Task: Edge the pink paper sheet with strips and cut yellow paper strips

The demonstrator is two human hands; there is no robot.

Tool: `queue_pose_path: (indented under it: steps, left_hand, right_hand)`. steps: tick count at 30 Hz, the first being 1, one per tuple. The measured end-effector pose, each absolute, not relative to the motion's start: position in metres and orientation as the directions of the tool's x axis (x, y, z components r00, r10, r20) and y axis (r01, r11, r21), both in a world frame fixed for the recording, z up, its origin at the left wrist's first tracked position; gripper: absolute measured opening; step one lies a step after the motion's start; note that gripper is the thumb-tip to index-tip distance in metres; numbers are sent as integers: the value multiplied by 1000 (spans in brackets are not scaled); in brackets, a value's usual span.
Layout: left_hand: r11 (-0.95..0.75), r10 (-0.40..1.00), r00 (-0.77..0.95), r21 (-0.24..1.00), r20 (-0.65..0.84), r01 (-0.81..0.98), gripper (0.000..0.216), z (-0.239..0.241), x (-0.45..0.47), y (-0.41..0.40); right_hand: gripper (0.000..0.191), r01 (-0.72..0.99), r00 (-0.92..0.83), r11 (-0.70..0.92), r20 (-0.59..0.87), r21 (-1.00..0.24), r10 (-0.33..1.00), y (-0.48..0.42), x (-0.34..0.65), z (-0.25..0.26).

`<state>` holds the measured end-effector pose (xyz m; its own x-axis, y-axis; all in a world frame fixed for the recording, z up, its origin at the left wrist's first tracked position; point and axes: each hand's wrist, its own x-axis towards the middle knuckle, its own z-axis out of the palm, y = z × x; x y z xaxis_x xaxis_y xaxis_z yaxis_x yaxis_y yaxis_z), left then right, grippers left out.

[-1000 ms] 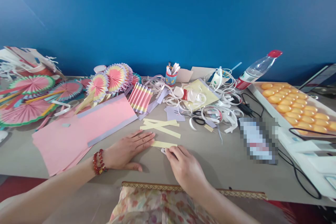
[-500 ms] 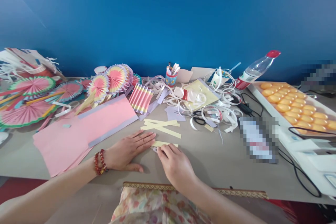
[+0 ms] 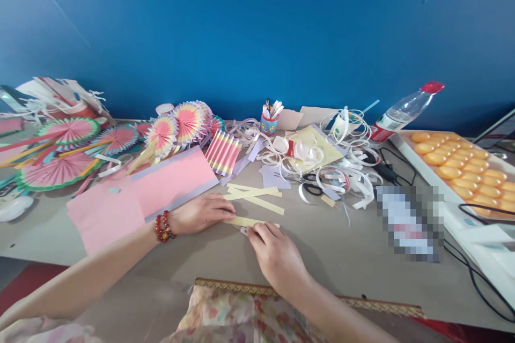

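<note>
A pale yellow paper strip (image 3: 247,222) lies flat on the table between my hands. My left hand (image 3: 201,213), with a red bead bracelet at the wrist, has its fingers bent together at the strip's left end; its thumb is hidden. Over the strip's right part, my right hand (image 3: 276,252) is closed, thumb against the fingers. A small whitish bit (image 3: 243,231) shows at its fingertips, too small to name. Just beyond, more yellow strips (image 3: 257,193) lie crossed. Pink paper sheets (image 3: 107,217) lie left of my left hand, with a purple-edged pink sheet (image 3: 177,177) on them.
Pleated paper fans (image 3: 187,123) crowd the back left, beside a folded striped paper (image 3: 223,153). Tangled white strips (image 3: 314,153) and scissors (image 3: 311,187) lie beyond my right hand. A pen cup (image 3: 269,124), a tilted bottle (image 3: 404,110) and an orange-domed tray (image 3: 462,161) stand farther back.
My left hand has drawn up from lying flat with fingers spread to bent fingers at the strip's end. My right hand stays closed at the strip. The view has shifted slightly left.
</note>
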<state>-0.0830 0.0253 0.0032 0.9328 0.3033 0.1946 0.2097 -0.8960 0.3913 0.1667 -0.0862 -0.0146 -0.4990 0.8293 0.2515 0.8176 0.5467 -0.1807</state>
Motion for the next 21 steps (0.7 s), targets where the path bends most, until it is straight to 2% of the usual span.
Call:
queue_pose_path:
  steps: [7, 13, 21]
  left_hand:
    - [-893, 337, 932, 360, 133, 272, 35, -3, -86, 27]
    - [-883, 334, 935, 386, 118, 266, 38, -5, -88, 29]
    - [-862, 272, 961, 454, 36, 227, 60, 5, -90, 37]
  right_hand:
    - [31, 801, -525, 574, 262, -167, 810, -86, 168, -18]
    - [24, 792, -540, 594, 293, -140, 789, -83, 158, -17]
    - [24, 785, -555, 605, 283, -133, 782, -77, 144, -13]
